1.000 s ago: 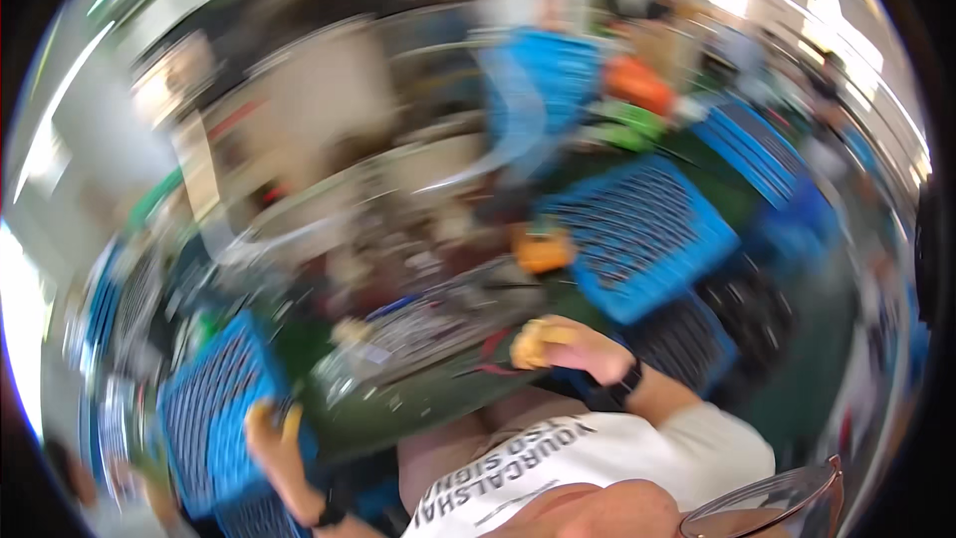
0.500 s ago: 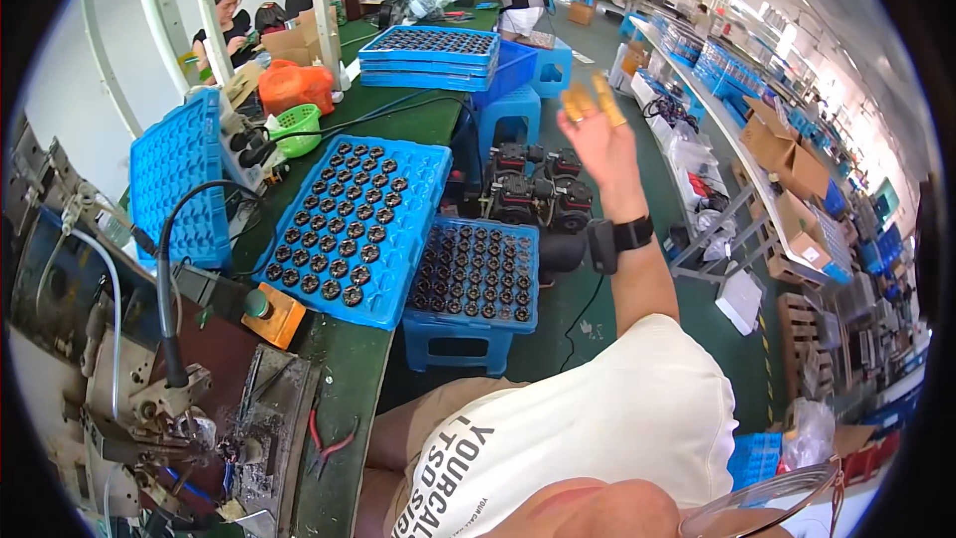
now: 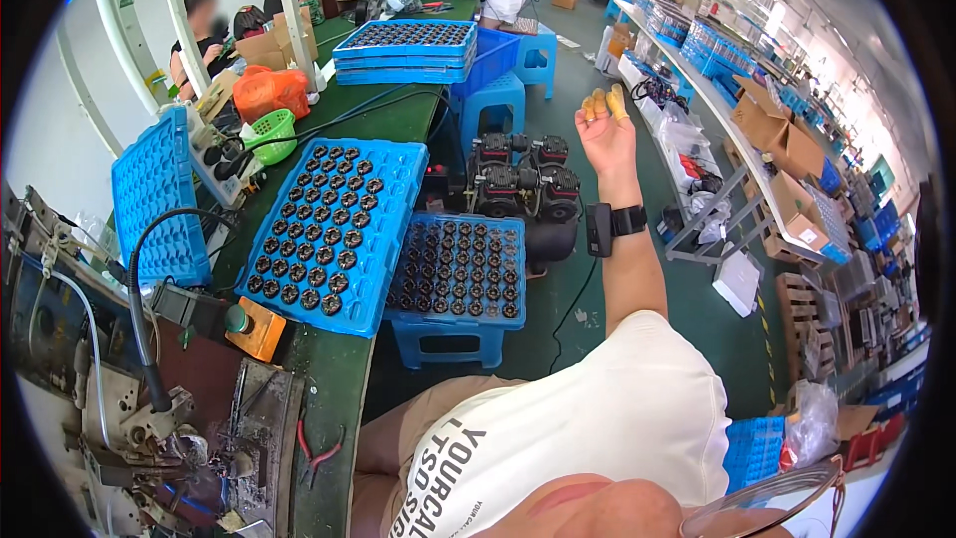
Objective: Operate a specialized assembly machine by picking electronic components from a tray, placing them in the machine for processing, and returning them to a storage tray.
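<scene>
My right hand (image 3: pixel 605 134) is raised out over the floor aisle on the right side of the bench, with a black band (image 3: pixel 622 222) on the wrist. Yellow covers (image 3: pixel 615 102) wrap several of its fingertips. The fingers are apart and slightly bent, and I see nothing in them. Below and left of it stand dark motor-like units (image 3: pixel 523 179). A blue tray (image 3: pixel 453 274) of small round dark parts rests on a blue stool (image 3: pixel 448 343). Another blue tray (image 3: pixel 324 229) with similar parts lies on the green bench (image 3: pixel 334 389). My left hand is out of view.
A metal machine (image 3: pixel 164 438) fills the lower left, beside red-handled pliers (image 3: pixel 317 456) and an orange box with a green button (image 3: pixel 255 329). Stacked blue trays (image 3: pixel 406 50), a green basket (image 3: pixel 270 135) and an orange bag (image 3: pixel 271 92) stand farther back. Co-workers sit and stand beyond.
My right hand, blurred by motion before, now shows clearly and has shifted slightly. The whole view has moved, with the bench and trays sitting farther left.
</scene>
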Motion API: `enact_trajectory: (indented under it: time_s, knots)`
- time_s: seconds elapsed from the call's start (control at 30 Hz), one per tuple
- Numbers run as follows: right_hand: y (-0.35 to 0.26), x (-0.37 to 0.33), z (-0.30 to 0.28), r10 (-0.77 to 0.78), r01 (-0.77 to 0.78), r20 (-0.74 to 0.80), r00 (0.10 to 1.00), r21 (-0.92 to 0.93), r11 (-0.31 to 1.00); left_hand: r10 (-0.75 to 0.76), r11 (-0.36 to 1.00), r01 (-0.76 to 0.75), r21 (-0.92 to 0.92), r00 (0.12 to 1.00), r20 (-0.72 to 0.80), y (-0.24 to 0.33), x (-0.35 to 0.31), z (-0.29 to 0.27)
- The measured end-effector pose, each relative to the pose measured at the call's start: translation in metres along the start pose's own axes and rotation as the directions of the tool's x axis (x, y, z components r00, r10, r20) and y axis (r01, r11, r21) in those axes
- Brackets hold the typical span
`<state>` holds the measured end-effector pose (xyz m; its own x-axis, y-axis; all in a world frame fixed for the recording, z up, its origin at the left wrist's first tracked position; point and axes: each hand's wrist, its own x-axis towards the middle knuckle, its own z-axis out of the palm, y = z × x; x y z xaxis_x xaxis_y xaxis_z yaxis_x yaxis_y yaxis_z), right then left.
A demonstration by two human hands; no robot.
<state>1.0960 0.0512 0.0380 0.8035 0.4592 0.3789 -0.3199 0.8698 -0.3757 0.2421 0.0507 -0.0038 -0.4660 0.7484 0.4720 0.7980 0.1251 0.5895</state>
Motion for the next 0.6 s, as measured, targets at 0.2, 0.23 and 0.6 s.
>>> enact_trajectory:
  time_s: [0.2, 0.23, 0.6]
  knots:
    - [-0.021, 0.016, -0.01, -0.088, 0.031, -0.234, 0.968, -0.238, 0.971, 0.063, 0.993, -0.06, 0.101, 0.998, -0.024, -0.001, 0.0, 0.001]
    - [-0.029, 0.02, -0.01, -0.078, -0.015, -0.288, 0.955, -0.307, 0.951, 0.062, 0.993, -0.059, 0.102, 0.998, -0.029, -0.002, 0.0, -0.001]
    - [-0.098, 0.031, -0.144, -0.339, 0.177, -0.545, 0.767, -0.327, 0.928, 0.061, 0.993, -0.057, 0.099, 0.997, -0.044, 0.003, -0.001, 0.001]
